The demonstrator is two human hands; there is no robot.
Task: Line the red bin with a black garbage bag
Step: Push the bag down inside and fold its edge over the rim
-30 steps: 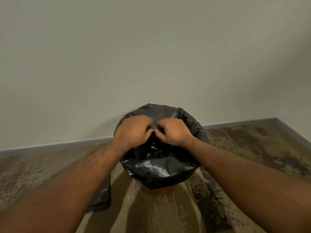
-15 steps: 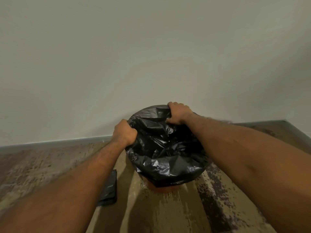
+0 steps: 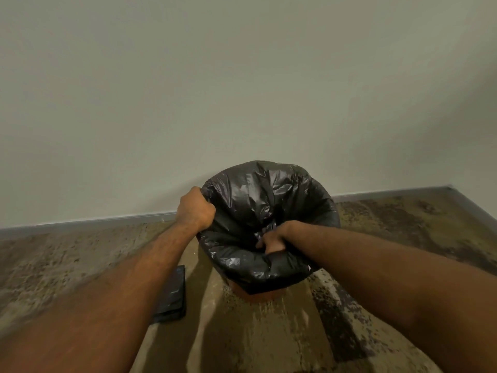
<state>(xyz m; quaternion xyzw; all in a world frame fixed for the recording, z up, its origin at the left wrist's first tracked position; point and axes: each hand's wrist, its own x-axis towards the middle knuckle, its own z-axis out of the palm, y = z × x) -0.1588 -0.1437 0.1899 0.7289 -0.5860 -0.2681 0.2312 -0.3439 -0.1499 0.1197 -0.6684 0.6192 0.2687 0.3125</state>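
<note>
A folded stack of spare black bags [image 3: 172,300] lies on the mottled floor [image 3: 269,340] at about seven o'clock from the bin, untouched. Just beyond it, the right hand [image 3: 270,242] has dropped from the far rim, where it gripped half a second ago, to the near side of the opening at about five o'clock; its fingers are curled inside the mouth, apparently pressing or pinching the liner, though how firmly they have closed cannot be told. The black garbage bag [image 3: 258,200] now drapes over the whole rim of the red bin [image 3: 255,296], of which only a sliver of red shows below the overhang at six o'clock. At nine o'clock the left hand [image 3: 195,211] is closed in a fist around the bag's edge, in much the same place on the rim as a moment earlier. The bin stands against the pale wall [image 3: 242,76], with the baseboard [image 3: 94,222] running behind it. The shift suggests the lining is nearly done: the mouth is spread and folded over, and what seems left is pushing the slack down inside and evening the overhang, which hangs lower at the front.
</note>
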